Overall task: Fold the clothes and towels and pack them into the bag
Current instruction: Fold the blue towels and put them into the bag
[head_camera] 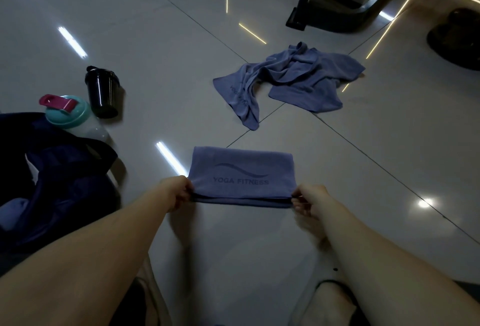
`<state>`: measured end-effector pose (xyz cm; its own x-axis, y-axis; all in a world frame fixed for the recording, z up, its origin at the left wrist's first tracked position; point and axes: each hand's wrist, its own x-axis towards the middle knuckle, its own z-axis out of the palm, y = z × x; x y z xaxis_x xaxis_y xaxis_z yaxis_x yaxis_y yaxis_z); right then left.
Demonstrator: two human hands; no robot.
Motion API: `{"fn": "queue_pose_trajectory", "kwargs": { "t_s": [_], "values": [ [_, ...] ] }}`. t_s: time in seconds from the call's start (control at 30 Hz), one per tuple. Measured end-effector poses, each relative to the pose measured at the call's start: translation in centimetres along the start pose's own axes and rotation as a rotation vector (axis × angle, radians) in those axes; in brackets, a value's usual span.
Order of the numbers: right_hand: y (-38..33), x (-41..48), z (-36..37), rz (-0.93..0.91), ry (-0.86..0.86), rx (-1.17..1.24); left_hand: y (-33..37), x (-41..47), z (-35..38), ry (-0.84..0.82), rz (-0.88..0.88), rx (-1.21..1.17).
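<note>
With the left hand [179,191] and right hand [307,202] each pinching a near corner of the folded towel [241,172] on the floor [155,65], keep edges aligned while folding toward the bag [52,182].

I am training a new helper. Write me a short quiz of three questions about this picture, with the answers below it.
1. True or false: the folded towel lies inside the bag.
2. What lies on the floor beyond the folded towel? A) a crumpled towel B) a white shirt C) a pair of socks
3. Fill in: the left hand and the right hand each pinch a near ___ of the folded towel.
Key: 1 false; 2 A; 3 corner.
</note>
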<state>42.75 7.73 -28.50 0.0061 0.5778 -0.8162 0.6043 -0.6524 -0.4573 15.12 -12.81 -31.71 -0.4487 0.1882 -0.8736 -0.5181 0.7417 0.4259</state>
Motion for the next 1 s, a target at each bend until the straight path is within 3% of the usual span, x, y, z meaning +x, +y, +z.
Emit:
{"fn": "queue_pose_trajectory", "kwargs": {
  "t_s": [0.2,0.5,0.8,1.0],
  "values": [
    [0.4,0.7,0.0,-0.063,0.086,-0.057,-0.9,2.0,-0.5,0.104,0.038,0.094],
    [1.3,2.4,0.5,-0.005,0.052,-0.137,-1.0,1.6,-0.4,0.047,-0.051,0.088],
    [1.5,2.5,0.2,0.025,0.047,-0.069,-0.9,-0.8,-0.1,-0.04,-0.077,0.1],
    [1.5,2.4,-0.3,0.038,0.011,-0.051,-0.9,-0.9,-0.1,-0.004,-0.049,0.066]
  ]
}}
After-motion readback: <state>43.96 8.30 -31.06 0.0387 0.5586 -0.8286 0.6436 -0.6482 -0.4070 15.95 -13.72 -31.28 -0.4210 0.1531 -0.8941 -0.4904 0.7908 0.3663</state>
